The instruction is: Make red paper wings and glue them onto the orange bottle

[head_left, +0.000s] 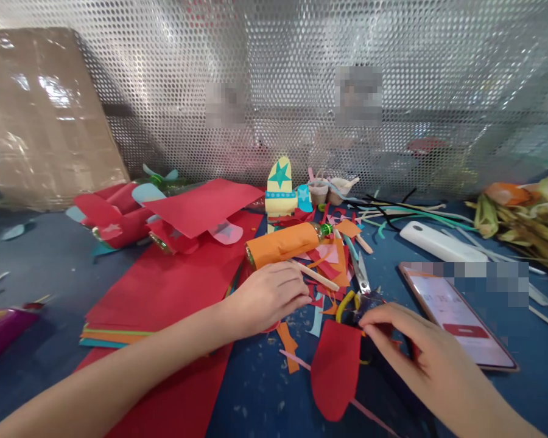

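My right hand (415, 350) pinches the top corner of a red paper cutout (337, 371) with a rounded lower end. A thin pink strip shows on both sides of that cutout. My left hand (271, 298) is curled, back upward, just in front of a bottle wrapped in orange paper (283, 245). A pale wooden stick (322, 277) lies right beside its fingers; what these fingers hold, if anything, is hidden. Scissors (360, 274) with yellow-and-dark handles lie between the hands, partly behind my right fingers. Orange paper scraps (288, 347) lie below my left hand.
Red paper sheets (173, 286) are stacked at left, near red paper-covered bottles (119, 213). A yellow cutout with a star (280, 182) and small cups (340, 190) stand behind. A phone (461, 322), white glue gun-like object (441, 240) and dried husks (530, 231) lie at right.
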`<state>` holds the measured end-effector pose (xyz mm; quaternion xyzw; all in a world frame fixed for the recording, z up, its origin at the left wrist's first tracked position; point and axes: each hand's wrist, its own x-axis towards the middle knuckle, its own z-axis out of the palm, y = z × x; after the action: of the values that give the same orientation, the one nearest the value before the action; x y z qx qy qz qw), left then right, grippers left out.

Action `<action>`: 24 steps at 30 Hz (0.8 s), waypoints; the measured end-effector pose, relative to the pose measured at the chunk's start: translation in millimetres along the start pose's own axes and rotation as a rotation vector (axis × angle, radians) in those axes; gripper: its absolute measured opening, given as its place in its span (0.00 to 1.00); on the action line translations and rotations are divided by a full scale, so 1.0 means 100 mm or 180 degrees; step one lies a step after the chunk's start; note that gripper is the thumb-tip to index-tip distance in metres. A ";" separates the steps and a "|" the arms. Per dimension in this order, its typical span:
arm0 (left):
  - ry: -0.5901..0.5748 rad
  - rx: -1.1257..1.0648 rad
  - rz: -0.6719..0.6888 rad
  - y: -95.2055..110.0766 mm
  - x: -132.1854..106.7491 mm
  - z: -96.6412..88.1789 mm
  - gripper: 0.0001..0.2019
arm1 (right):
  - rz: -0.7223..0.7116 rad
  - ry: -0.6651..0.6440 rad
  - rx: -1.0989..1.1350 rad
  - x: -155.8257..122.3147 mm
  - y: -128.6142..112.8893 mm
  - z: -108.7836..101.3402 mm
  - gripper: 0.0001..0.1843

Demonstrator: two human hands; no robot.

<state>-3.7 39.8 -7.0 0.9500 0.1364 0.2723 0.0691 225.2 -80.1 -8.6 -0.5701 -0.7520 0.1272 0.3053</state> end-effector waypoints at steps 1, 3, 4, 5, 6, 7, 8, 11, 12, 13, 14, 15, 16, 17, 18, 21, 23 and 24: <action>0.0008 -0.0047 -0.0024 0.02 0.00 0.00 0.12 | 0.0059 -0.0123 0.0129 0.00 -0.01 0.00 0.06; 0.0010 -0.0327 -0.0245 0.08 0.01 0.00 0.15 | 0.0179 -0.0300 0.0370 0.01 -0.06 0.00 0.06; -0.0019 -0.0550 -0.0450 0.12 0.01 -0.01 0.16 | 0.0229 -0.0349 0.0469 0.01 -0.08 0.00 0.07; -0.0126 -0.0822 -0.0651 0.17 0.01 -0.02 0.15 | 0.0268 -0.0386 0.0565 0.01 -0.11 0.00 0.07; -0.0234 -0.1138 -0.0856 0.22 0.01 -0.02 0.11 | 0.0304 -0.0407 0.0681 0.01 -0.13 -0.01 0.07; -0.0291 -0.1365 -0.1035 0.27 0.00 -0.01 0.11 | 0.0331 -0.0423 0.0818 0.01 -0.15 -0.01 0.07; -0.0301 -0.1465 -0.1153 0.31 -0.01 0.01 0.20 | 0.0369 -0.0446 0.0959 0.01 -0.16 -0.01 0.07; -0.0532 -0.1480 -0.1099 0.41 -0.05 0.11 0.27 | 0.0465 -0.0531 0.1325 0.00 -0.19 -0.02 0.08; -0.0590 -0.1498 -0.1000 0.42 -0.06 0.14 0.22 | 0.0504 -0.0562 0.1387 -0.01 -0.19 -0.02 0.08; -0.0643 -0.1535 -0.0907 0.43 -0.06 0.16 0.16 | 0.0545 -0.0577 0.1426 -0.02 -0.20 -0.02 0.09; -0.0654 -0.1589 -0.0832 0.43 -0.06 0.17 0.11 | 0.0577 -0.0562 0.1449 -0.03 -0.20 -0.03 0.09; -0.0628 -0.1650 -0.0796 0.43 -0.05 0.17 0.07 | 0.0574 -0.0519 0.1450 -0.04 -0.20 -0.03 0.11; -0.0598 -0.1729 -0.0828 0.43 -0.04 0.16 0.06 | 0.0570 -0.0432 0.1389 -0.04 -0.20 -0.04 0.14; -0.0540 -0.1826 -0.0941 0.43 -0.03 0.14 0.04 | 0.0557 -0.0303 0.1259 -0.05 -0.19 -0.06 0.17; -0.0523 -0.1965 -0.1149 0.43 -0.01 0.11 0.04 | 0.0531 -0.0159 0.1063 -0.05 -0.17 -0.07 0.20; -0.0753 -0.2526 -0.1965 0.43 0.01 0.06 0.05 | 0.0431 0.0194 0.0056 -0.03 -0.09 -0.08 0.22; -0.1010 -0.2727 -0.2278 0.42 0.00 0.07 0.07 | 0.0274 0.0366 -0.0752 -0.02 0.01 -0.06 0.20; -0.1126 -0.2699 -0.2293 0.41 -0.01 0.09 0.08 | 0.0177 0.0424 -0.1116 -0.02 0.06 -0.04 0.20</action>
<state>9.6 -0.1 -6.6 0.7641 0.3164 0.0996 0.5533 232.2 -80.7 -9.4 -0.6423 -0.7248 -0.0354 0.2468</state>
